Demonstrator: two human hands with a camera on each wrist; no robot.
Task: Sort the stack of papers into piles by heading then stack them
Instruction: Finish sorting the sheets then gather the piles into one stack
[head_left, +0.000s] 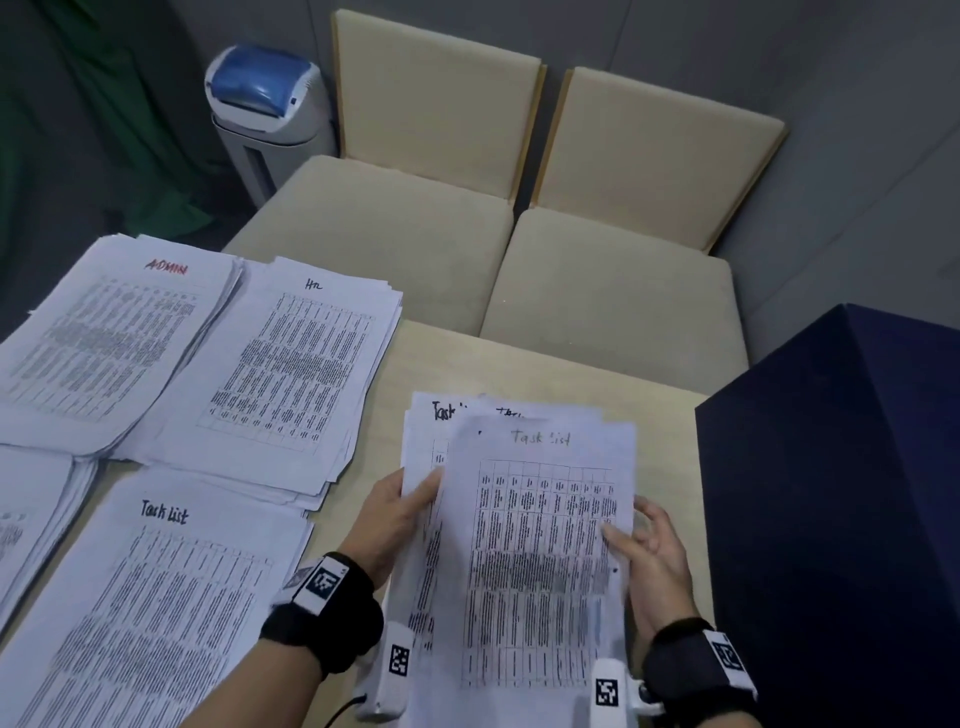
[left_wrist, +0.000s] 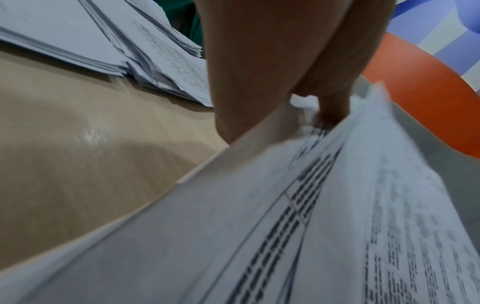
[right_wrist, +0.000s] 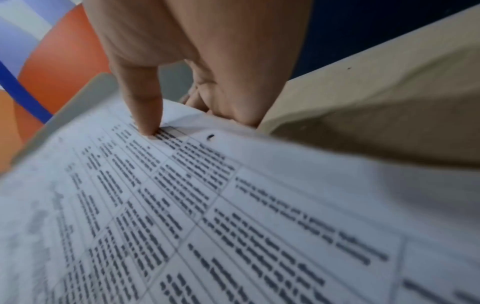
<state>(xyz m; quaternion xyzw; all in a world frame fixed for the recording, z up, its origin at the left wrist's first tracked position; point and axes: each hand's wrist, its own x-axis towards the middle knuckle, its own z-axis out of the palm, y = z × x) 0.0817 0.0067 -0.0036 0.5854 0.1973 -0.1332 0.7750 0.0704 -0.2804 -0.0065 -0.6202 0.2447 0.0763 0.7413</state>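
Head view, left to right: the ADMIN pile (head_left: 111, 338), the HR pile (head_left: 291, 374) and the Task List pile (head_left: 156, 597) lie on the table (head_left: 665, 431). My left hand (head_left: 400, 525) pinches the held sheets (head_left: 530, 561) at their left edge; my right hand (head_left: 654, 551) has its thumb on top and fingers curled beneath. Their heading matches, so I should square them before laying them on that pile.
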